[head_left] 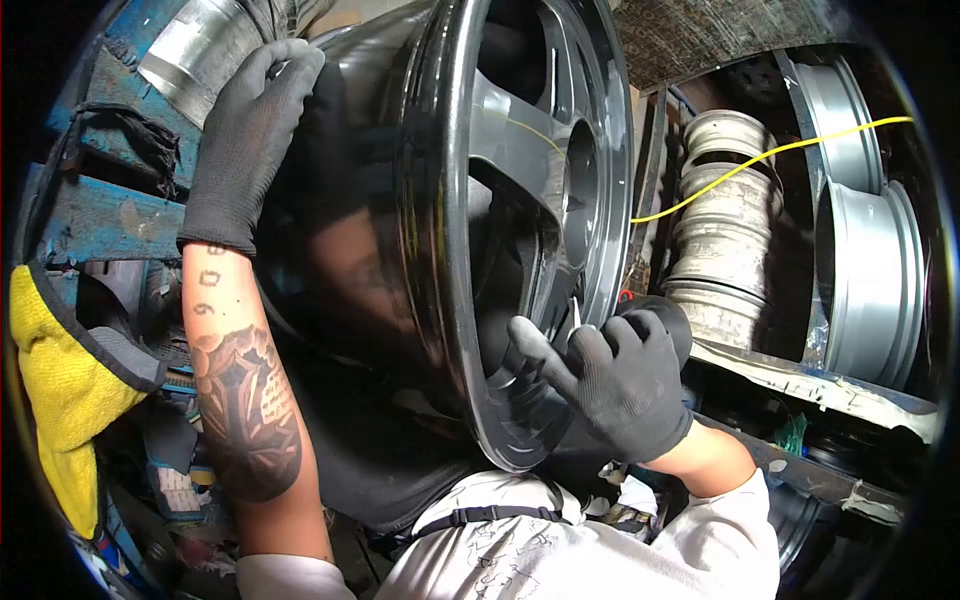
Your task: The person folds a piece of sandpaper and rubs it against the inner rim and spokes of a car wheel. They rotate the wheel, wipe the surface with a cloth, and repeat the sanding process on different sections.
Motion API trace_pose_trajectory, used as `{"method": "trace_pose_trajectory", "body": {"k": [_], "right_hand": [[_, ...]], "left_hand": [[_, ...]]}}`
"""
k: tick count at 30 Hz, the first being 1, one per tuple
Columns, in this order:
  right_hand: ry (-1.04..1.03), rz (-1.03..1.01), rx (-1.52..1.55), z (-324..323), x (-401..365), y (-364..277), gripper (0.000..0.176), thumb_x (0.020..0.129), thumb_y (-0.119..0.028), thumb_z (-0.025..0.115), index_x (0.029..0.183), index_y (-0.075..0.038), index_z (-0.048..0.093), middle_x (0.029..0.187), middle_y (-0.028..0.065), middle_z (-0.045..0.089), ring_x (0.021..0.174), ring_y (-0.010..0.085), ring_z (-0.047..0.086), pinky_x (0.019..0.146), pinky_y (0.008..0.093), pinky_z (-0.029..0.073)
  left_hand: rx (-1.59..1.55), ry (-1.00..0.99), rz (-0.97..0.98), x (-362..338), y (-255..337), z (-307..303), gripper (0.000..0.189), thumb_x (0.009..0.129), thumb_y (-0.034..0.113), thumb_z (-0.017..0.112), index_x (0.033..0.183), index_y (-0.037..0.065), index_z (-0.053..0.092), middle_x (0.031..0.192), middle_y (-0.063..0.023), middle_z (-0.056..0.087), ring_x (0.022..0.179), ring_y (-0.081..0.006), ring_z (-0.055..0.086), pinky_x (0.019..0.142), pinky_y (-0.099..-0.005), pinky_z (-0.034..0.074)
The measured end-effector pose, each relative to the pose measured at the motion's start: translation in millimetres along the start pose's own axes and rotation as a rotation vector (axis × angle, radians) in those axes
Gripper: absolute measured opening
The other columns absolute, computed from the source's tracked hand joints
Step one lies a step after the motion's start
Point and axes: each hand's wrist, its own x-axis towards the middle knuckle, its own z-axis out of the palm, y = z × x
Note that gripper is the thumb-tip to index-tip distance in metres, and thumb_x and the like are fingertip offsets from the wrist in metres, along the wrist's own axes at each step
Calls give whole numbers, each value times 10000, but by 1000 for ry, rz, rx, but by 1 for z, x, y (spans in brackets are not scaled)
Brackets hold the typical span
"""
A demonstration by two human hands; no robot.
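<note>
A glossy black car wheel rim (400,200) stands on edge in front of me, its spoked face turned to the right. My left hand (250,130), in a dark grey work glove, is closed over the rim's back edge at the upper left. At the lower part of the spoked face is my right hand (620,380), gloved the same way. Its fingers are curled around a thin, pointed tool (575,313), whose light tip shows beside a spoke. The rest of that tool is hidden in the hand, so its exact kind cannot be made out.
Several dusty wheel rims (725,230) are stacked on the right, next to silver rims (875,270) on a rack. A yellow cable (770,155) crosses there. At left are a blue metal frame (120,215), a metal cylinder (195,60) and a yellow cloth (65,380).
</note>
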Motion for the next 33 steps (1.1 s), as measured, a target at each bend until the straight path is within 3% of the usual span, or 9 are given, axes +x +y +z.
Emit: {"method": "trace_pose_trajectory", "body": {"k": [3, 8, 11, 12, 15, 20, 29, 33], "right_hand": [[33, 34, 153, -7, -8, -11, 568, 797, -157, 598, 1365, -151, 585, 822, 27, 469, 714, 173, 492, 648, 346, 416], [56, 8, 45, -2, 4, 1, 498, 816, -154, 605, 1312, -109, 611, 862, 56, 542, 734, 193, 521, 632, 349, 409], [84, 93, 42, 2, 5, -8, 451, 796, -221, 727, 1244, -182, 702, 756, 24, 481, 693, 213, 507, 723, 414, 441], [103, 61, 120, 2, 0, -8, 462, 815, -133, 634, 1276, -114, 639, 804, 30, 490, 725, 184, 519, 611, 354, 392], [-33, 22, 136, -18, -14, -8, 437, 818, -135, 635, 1254, -117, 654, 808, 31, 496, 730, 170, 521, 614, 360, 395], [121, 120, 195, -17, -16, -4, 600, 731, -159, 632, 1329, -108, 625, 854, 16, 501, 770, 183, 528, 789, 397, 447], [181, 34, 231, 2, -12, -2, 479, 752, -126, 675, 1230, -120, 678, 889, 17, 538, 798, 192, 543, 772, 397, 449], [79, 122, 161, -4, -5, -9, 533, 686, -123, 687, 1219, -151, 687, 816, 22, 528, 751, 201, 537, 737, 398, 426]], "left_hand": [[33, -18, -3, 2, 0, -5, 430, 941, 402, 633, 1175, 42, 648, 894, 27, 594, 779, -66, 497, 742, -223, 435], [-15, 24, -10, 2, 0, 1, 419, 941, 401, 631, 1173, 53, 651, 890, 36, 592, 792, -58, 495, 747, -219, 431], [48, -13, -32, 1, 0, -4, 432, 942, 415, 625, 1175, 53, 652, 898, 31, 610, 803, -68, 509, 762, -227, 440], [49, -11, -16, 0, -2, -7, 439, 942, 421, 619, 1175, 50, 651, 894, 30, 607, 797, -68, 508, 755, -227, 439], [36, -6, 39, 4, -5, -8, 462, 944, 441, 604, 1175, 43, 649, 882, 29, 597, 777, -68, 507, 734, -228, 437], [-14, -8, -16, 1, 4, -1, 428, 945, 405, 611, 1175, 46, 652, 862, 35, 575, 788, -57, 494, 741, -220, 428], [0, -7, -26, -2, 5, -3, 406, 941, 404, 615, 1160, 65, 658, 854, 35, 577, 761, -61, 485, 718, -224, 423], [20, 1, -11, -1, 5, -3, 400, 939, 410, 614, 1142, 69, 661, 845, 30, 579, 754, -61, 483, 715, -229, 423]]}}
